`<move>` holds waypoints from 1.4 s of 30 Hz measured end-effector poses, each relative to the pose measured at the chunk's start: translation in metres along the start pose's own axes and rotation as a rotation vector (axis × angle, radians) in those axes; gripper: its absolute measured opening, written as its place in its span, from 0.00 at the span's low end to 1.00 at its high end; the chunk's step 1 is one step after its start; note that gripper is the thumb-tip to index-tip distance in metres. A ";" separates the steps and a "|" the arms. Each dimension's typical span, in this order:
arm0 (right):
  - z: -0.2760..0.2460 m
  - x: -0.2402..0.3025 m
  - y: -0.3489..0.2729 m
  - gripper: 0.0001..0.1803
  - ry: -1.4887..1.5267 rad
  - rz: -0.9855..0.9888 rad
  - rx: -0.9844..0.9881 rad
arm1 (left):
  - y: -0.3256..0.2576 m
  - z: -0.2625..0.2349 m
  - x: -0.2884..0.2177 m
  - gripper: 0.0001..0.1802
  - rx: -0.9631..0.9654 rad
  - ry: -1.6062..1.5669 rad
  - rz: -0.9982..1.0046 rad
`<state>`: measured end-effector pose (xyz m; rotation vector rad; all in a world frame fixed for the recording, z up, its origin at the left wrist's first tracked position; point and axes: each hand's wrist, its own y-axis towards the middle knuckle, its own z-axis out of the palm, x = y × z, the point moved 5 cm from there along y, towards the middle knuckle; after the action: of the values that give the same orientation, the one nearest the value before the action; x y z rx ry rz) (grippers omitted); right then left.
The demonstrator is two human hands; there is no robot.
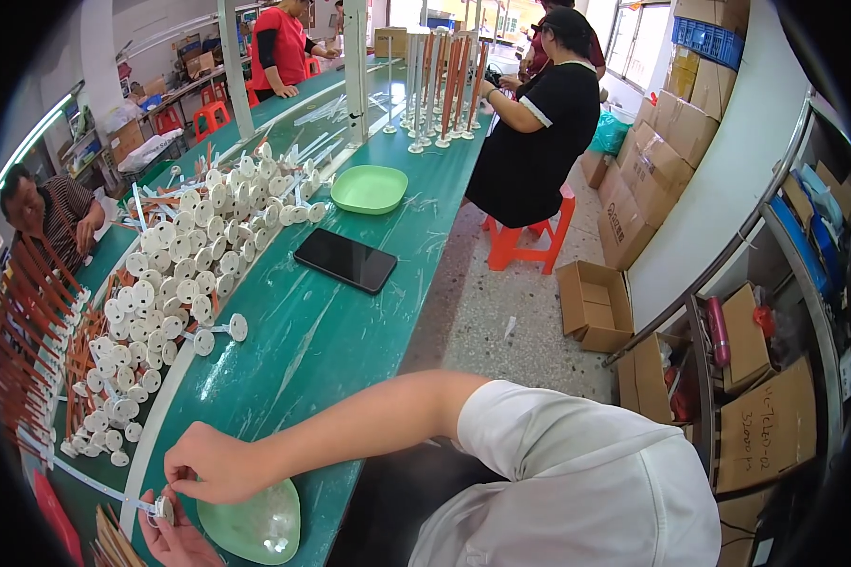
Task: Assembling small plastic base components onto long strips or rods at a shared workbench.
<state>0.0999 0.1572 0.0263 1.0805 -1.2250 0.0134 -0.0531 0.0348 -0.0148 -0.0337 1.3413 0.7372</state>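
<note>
At the lower left, my left hand [182, 541] holds a small white round disc piece [164, 510] between its fingers. A pale narrow strip [95, 482] runs from this piece toward the left edge. Just above it, my right hand [216, 463] is closed in a pinch close to the disc. Whatever lies between its fingertips is too small to make out. Under my right wrist sits a light green bowl [265, 529], partly covered by the hand; its contents are unclear. A large heap of similar white disc pieces with strips [175, 265] lies along the table's middle.
A black phone [346, 260] and a second green bowl [369, 190] rest on the green table [293, 350]. Rods on round bases [442, 94] stand farther along it. Other people work around the table; one sits on a red stool [531, 236]. Cardboard boxes [657, 170] line the right wall.
</note>
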 end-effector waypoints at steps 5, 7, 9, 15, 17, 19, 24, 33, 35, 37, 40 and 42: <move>-0.004 0.006 0.000 0.03 -0.038 -0.065 -0.021 | -0.001 0.003 0.002 0.22 0.011 0.000 0.009; -0.008 0.016 0.000 0.03 -0.119 -0.173 -0.012 | -0.002 0.008 0.000 0.22 0.037 -0.009 -0.002; -0.012 0.023 -0.001 0.03 -0.125 -0.220 -0.020 | -0.003 0.013 -0.001 0.23 0.063 -0.019 -0.013; -0.005 0.035 -0.009 0.05 -0.163 -0.510 -0.109 | -0.010 0.024 0.000 0.21 -0.024 -0.160 -0.042; -0.001 0.035 -0.012 0.06 -0.175 -0.527 -0.109 | -0.011 0.020 0.007 0.22 -0.014 -0.224 -0.141; 0.003 0.035 -0.015 0.08 -0.165 -0.554 -0.104 | -0.013 0.026 0.001 0.22 0.009 -0.252 -0.149; 0.003 0.035 -0.016 0.08 -0.186 -0.577 -0.082 | -0.014 0.036 -0.002 0.23 0.004 -0.286 -0.161; 0.007 0.033 -0.018 0.07 -0.174 -0.552 -0.055 | -0.019 0.008 0.012 0.22 -0.070 -0.254 -0.174; 0.005 0.033 -0.017 0.07 -0.171 -0.544 -0.063 | -0.017 0.014 0.008 0.21 -0.029 -0.260 -0.156; 0.004 0.032 -0.017 0.07 -0.202 -0.550 -0.043 | -0.015 0.017 0.005 0.21 -0.022 -0.255 -0.155; 0.004 0.034 -0.017 0.05 -0.195 -0.612 -0.045 | -0.015 0.019 0.004 0.22 -0.034 -0.242 -0.160; 0.005 0.034 -0.017 0.06 -0.187 -0.583 -0.050 | -0.015 0.017 0.004 0.23 -0.053 -0.235 -0.165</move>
<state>0.1190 0.1273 0.0402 1.3819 -1.0274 -0.5724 -0.0304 0.0323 -0.0192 -0.0960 1.0810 0.6162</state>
